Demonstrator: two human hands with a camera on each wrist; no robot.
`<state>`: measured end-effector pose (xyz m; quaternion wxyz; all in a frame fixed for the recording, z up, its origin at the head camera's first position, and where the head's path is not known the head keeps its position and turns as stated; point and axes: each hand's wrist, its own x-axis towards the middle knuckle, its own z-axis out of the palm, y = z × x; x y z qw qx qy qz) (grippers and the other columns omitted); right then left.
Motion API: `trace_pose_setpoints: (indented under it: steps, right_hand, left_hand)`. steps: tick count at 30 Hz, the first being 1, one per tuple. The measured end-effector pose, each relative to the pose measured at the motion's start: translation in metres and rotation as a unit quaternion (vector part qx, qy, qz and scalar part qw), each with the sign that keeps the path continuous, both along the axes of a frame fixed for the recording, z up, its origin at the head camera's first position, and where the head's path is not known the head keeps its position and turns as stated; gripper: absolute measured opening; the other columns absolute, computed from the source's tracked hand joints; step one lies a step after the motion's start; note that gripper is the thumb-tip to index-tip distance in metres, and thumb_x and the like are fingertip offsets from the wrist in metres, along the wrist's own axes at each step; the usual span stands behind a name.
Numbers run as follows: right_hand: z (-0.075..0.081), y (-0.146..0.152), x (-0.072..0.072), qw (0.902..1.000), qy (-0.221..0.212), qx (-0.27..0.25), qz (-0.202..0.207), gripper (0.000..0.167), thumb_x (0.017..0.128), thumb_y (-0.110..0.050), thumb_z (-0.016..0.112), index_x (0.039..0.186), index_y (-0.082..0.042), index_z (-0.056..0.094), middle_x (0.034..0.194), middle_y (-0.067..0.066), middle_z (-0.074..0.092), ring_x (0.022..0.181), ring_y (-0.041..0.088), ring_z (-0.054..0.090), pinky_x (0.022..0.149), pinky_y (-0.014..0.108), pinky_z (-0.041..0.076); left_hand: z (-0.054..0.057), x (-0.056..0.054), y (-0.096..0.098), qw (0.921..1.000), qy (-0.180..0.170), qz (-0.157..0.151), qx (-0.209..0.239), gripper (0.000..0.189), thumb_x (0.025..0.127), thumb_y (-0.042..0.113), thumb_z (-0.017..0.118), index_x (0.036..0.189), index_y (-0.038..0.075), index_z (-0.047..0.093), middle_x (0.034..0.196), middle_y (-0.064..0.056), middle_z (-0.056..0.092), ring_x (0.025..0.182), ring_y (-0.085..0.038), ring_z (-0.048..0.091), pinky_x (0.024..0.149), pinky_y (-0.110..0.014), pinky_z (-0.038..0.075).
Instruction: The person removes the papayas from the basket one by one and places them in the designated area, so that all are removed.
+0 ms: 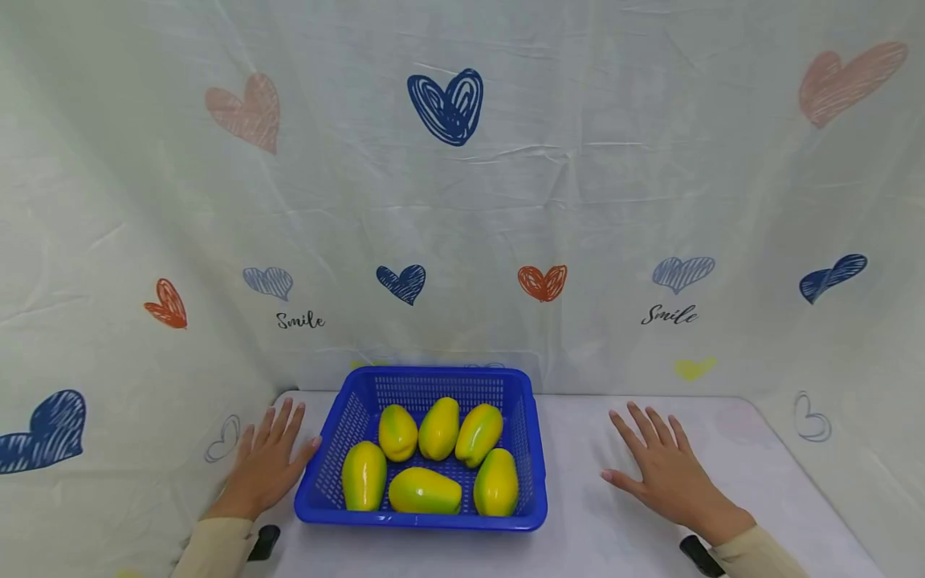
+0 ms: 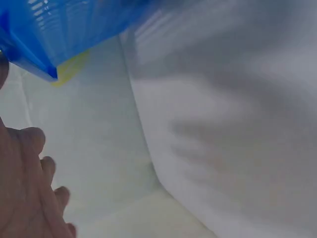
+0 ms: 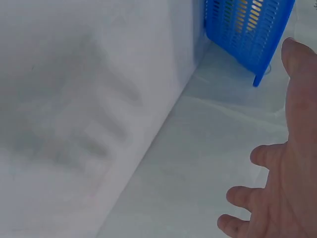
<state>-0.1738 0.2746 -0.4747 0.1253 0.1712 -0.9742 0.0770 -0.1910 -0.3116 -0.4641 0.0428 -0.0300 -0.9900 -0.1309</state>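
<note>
A blue plastic basket (image 1: 540, 482) with mesh walls stands on the white table. Inside it lie several glossy yellow-green fruits (image 1: 426, 491), papaya- or mango-like in shape, three in the back row and three in front. My left hand (image 1: 266, 466) is spread palm down at the basket's left side, its thumb tip right by the rim. In the left wrist view, the blue basket (image 2: 74, 29) shows above that hand's fingers. My right hand (image 1: 668, 474) hovers with fingers spread over the table, well right of the basket, holding nothing. Its shadow falls on the cloth below.
The white tabletop (image 1: 578, 433) ends at the back against a pale curtain (image 1: 462, 217) printed with hearts and the word Smile. The same curtain comes down along the left and right sides. Dark wrist straps (image 1: 699, 555) show at both sleeves.
</note>
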Motion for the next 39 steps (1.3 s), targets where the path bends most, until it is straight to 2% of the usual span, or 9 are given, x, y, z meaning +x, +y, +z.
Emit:
trace_pose_setpoints:
  steps: [4,9,12,14,16,21,25,29,39]
  right_hand:
    - [0.008,-0.018,0.000,0.9998,0.002,0.007,0.016,0.087,0.092,-0.060,0.074,0.157,-0.008,0.049,0.161,0.028,0.042,0.147,0.053,0.038,0.119,0.073,0.022]
    - [0.015,-0.037,-0.001,0.9994,-0.001,0.017,0.030,0.085,0.093,-0.060,0.073,0.157,-0.010,0.050,0.160,0.026,0.045,0.146,0.051,0.041,0.119,0.073,0.023]
    - [0.018,-0.047,-0.002,0.9990,0.000,0.022,0.038,0.084,0.093,-0.061,0.072,0.156,-0.010,0.051,0.159,0.025,0.047,0.145,0.050,0.043,0.119,0.073,0.023]
    - [0.019,-0.053,-0.002,0.9987,0.001,0.022,0.046,0.083,0.093,-0.060,0.073,0.156,-0.010,0.052,0.158,0.024,0.048,0.144,0.049,0.045,0.119,0.073,0.023]
    - [0.020,-0.058,-0.003,0.9982,0.000,0.022,0.056,0.081,0.093,-0.058,0.073,0.156,-0.010,0.052,0.158,0.024,0.048,0.143,0.048,0.046,0.119,0.073,0.023]
    - [0.022,-0.069,-0.005,0.9968,-0.010,0.023,0.076,0.078,0.096,-0.057,0.070,0.155,-0.010,0.053,0.157,0.023,0.050,0.142,0.046,0.047,0.120,0.073,0.023]
    - [0.023,-0.076,-0.005,0.9958,-0.013,0.024,0.088,0.076,0.098,-0.057,0.068,0.154,-0.009,0.054,0.156,0.022,0.051,0.141,0.045,0.049,0.120,0.072,0.023]
    - [0.025,-0.084,-0.006,0.9943,-0.010,0.032,0.102,0.076,0.098,-0.059,0.067,0.153,-0.009,0.054,0.154,0.021,0.053,0.140,0.043,0.050,0.120,0.071,0.025]
    - [0.040,-0.106,-0.008,0.9886,-0.008,0.033,0.147,0.075,0.093,-0.054,0.076,0.150,-0.008,0.057,0.150,0.021,0.056,0.136,0.042,0.052,0.118,0.072,0.029]
  left_hand:
    - [0.006,-0.002,0.007,0.9995,-0.016,-0.018,0.021,0.079,0.108,0.046,0.051,0.160,-0.009,0.032,0.164,-0.038,0.026,0.148,-0.062,0.028,0.116,-0.079,0.023]
    - [0.012,-0.004,0.013,0.9939,-0.049,-0.028,0.095,0.064,0.110,0.032,0.052,0.153,-0.013,0.041,0.151,-0.040,0.044,0.133,-0.061,0.047,0.106,-0.077,0.040]
    - [0.013,-0.004,0.015,0.9863,-0.067,-0.017,0.150,0.055,0.110,0.024,0.054,0.149,-0.014,0.046,0.138,-0.036,0.054,0.115,-0.049,0.061,0.100,-0.064,0.052]
    - [0.013,-0.004,0.017,0.9804,-0.076,-0.008,0.181,0.052,0.109,0.020,0.054,0.148,-0.015,0.046,0.131,-0.031,0.058,0.104,-0.036,0.063,0.092,-0.054,0.057]
    - [0.013,-0.005,0.018,0.9723,-0.090,0.006,0.216,0.051,0.109,0.017,0.054,0.148,-0.015,0.045,0.126,-0.027,0.059,0.098,-0.028,0.062,0.086,-0.047,0.058]
    - [0.013,-0.006,0.019,0.9462,-0.125,0.039,0.296,0.051,0.108,0.012,0.053,0.149,-0.016,0.042,0.122,-0.028,0.059,0.094,-0.026,0.062,0.080,-0.041,0.060]
    - [0.016,-0.007,0.017,0.9184,-0.160,0.053,0.358,0.053,0.107,0.007,0.053,0.152,-0.016,0.038,0.129,-0.032,0.055,0.097,-0.026,0.064,0.084,-0.044,0.062]
    - [0.019,-0.008,0.014,0.9025,-0.183,0.065,0.384,0.058,0.104,0.004,0.056,0.155,-0.015,0.036,0.136,-0.034,0.052,0.097,-0.025,0.065,0.088,-0.046,0.061]
    - [0.019,-0.011,0.014,0.8997,-0.185,0.096,0.384,0.059,0.103,0.005,0.062,0.155,-0.012,0.039,0.138,-0.035,0.051,0.093,-0.025,0.063,0.078,-0.037,0.059]
